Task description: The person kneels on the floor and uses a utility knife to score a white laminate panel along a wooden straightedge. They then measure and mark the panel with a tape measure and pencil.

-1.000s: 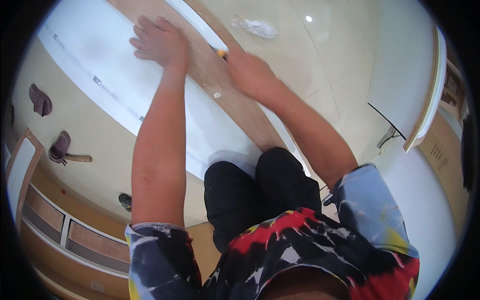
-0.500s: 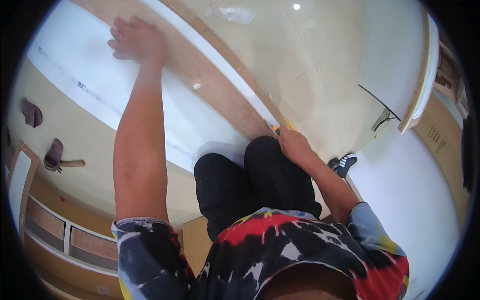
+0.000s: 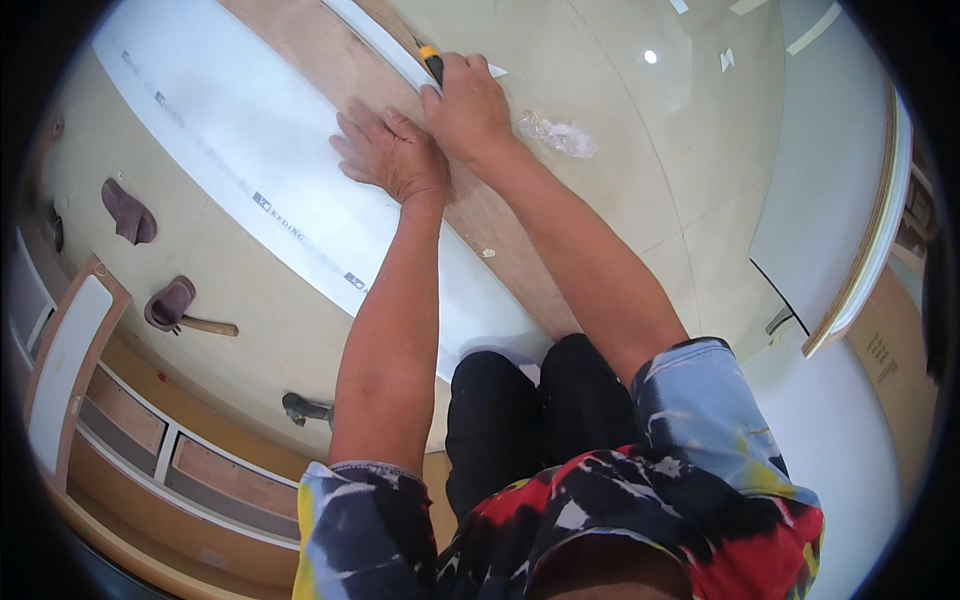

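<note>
My right hand (image 3: 470, 112) grips a yellow and black utility knife (image 3: 432, 64), its tip at the far edge of the long board, by a narrow white strip (image 3: 385, 42). Close beside it on the left, my left hand (image 3: 393, 155) lies palm down, fingers spread, holding nothing; it is slightly blurred. Under it runs the board's bare brown wood band (image 3: 500, 240), alongside the white film-covered face (image 3: 215, 90). The board stretches from the far left down to my knees. A pale scrap (image 3: 497, 71) lies next to my right hand.
Crumpled clear plastic (image 3: 560, 135) lies on the tiled floor at right. A large pale panel (image 3: 825, 210) stands beyond it. On the left are purple clogs (image 3: 130, 212), a wooden-handled tool (image 3: 208, 326), a dark tool (image 3: 305, 410) and a cabinet frame (image 3: 165, 455).
My right hand has travelled with the knife from beside my knee to the far part of the board's edge. My left hand now rests close to it. The view has shifted as well.
</note>
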`<state>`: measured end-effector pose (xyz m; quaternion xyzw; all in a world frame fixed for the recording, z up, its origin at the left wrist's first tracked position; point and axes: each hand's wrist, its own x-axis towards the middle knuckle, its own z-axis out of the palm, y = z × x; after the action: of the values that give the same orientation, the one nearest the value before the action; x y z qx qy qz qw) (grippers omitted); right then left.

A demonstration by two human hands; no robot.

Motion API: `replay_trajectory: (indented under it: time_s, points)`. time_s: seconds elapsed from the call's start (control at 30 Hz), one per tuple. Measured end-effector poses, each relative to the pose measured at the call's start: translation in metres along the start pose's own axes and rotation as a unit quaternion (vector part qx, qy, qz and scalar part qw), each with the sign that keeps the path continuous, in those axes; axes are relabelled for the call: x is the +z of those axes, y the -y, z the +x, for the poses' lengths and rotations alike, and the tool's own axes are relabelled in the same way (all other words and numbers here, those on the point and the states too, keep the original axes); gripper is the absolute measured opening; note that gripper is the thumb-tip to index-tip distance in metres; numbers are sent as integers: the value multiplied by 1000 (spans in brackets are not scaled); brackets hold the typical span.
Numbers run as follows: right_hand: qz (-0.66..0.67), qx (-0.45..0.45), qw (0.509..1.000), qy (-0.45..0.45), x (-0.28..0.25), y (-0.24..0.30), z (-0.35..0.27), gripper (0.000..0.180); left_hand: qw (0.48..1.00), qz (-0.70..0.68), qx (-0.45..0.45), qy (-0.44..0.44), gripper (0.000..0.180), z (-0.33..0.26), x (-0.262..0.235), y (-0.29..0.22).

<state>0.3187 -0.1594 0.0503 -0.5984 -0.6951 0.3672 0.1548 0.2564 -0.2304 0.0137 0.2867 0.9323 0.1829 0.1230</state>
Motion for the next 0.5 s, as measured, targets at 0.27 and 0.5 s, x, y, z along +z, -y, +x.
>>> replay_trajectory:
  time_s: [0.27,0.5]
  points:
    - [-69,26,983,170,-13,13,23,25,999,-6,-16,31,61,3,-6,-6]
    - [11,27,998,61,7,-3,26,25,999,2,-9,31,61,2,-1,-8]
